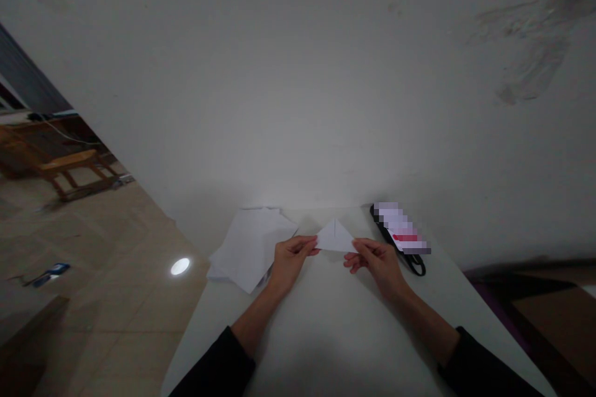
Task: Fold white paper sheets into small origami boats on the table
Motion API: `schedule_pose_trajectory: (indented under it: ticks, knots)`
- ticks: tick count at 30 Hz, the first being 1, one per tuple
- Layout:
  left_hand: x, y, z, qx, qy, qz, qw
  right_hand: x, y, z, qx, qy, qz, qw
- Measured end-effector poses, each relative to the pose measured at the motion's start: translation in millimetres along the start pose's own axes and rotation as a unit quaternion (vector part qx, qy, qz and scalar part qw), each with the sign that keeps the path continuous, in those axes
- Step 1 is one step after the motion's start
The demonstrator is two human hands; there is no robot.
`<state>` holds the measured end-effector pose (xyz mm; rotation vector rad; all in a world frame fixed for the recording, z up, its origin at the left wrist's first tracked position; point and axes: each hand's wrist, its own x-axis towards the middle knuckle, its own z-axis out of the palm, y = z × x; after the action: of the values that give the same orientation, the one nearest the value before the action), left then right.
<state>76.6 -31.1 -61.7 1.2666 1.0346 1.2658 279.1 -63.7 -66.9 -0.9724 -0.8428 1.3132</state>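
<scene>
Between my hands is a small white sheet of paper folded into a triangle point(336, 239), its peak pointing away from me and a short line running down from the peak. My left hand point(292, 258) pinches its left corner between thumb and fingers. At the right corner, my right hand point(376, 262) grips the paper between thumb and index finger, with the other fingers curled below. The folded paper is held over the white table point(321, 329); whether its lower edge touches the surface, I cannot tell.
Several loose white sheets point(251, 245) lie stacked beyond my left hand. A phone point(401, 228) with a lit, blurred screen and a black strap point(416, 265) lies at the right. A wall point(321, 105) rises behind the table. Left on the tiled floor stands a wooden chair point(74, 164).
</scene>
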Motion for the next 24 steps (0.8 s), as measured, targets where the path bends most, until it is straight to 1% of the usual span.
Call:
schedule_pose_trajectory:
  ticks: [2,4,7,9,11,13,15,17,18,20,24]
  knots:
    - [1.7,-2.6,0.1,-0.003,-0.007,-0.002,1.000,-0.1,-0.8,-0.4,-0.004,-0.004,-0.006,1.000]
    - [2.2,-3.3,-0.7,0.020,-0.031,0.015,0.999,1.2,-2.3,-1.8,0.018,0.008,0.011,1.000]
    - [1.2,-1.1,-3.8,0.062,-0.071,0.056,0.994,5.2,-5.7,-5.5,0.062,0.021,0.081,0.995]
    - [0.7,0.7,-6.8,0.077,-0.070,0.066,0.992,7.2,-7.4,-7.5,0.072,0.001,0.140,0.987]
    - [1.4,2.0,-10.1,0.106,-0.059,0.064,0.991,7.3,-7.6,-8.0,0.073,-0.029,0.172,0.982]
    - [3.4,2.7,-12.8,0.154,-0.045,0.080,0.984,5.6,-6.5,-6.7,0.067,-0.059,0.161,0.983]
    - [5.9,2.9,-13.9,0.183,-0.025,0.124,0.975,2.9,-4.7,-3.9,0.045,-0.089,0.127,0.987]
    - [7.5,3.1,-13.1,0.168,-0.011,0.164,0.972,0.2,-3.3,-0.4,0.013,-0.115,0.096,0.989]
    - [7.5,3.3,-11.9,0.149,-0.013,0.172,0.974,-1.0,-2.7,1.4,0.000,-0.124,0.088,0.988]
    - [5.5,4.4,-8.2,0.118,-0.028,0.166,0.979,-3.0,-1.7,4.4,-0.017,-0.138,0.088,0.986]
    - [-5.8,9.6,2.4,0.106,-0.046,0.118,0.986,-6.6,2.6,7.9,-0.041,-0.177,0.104,0.978]
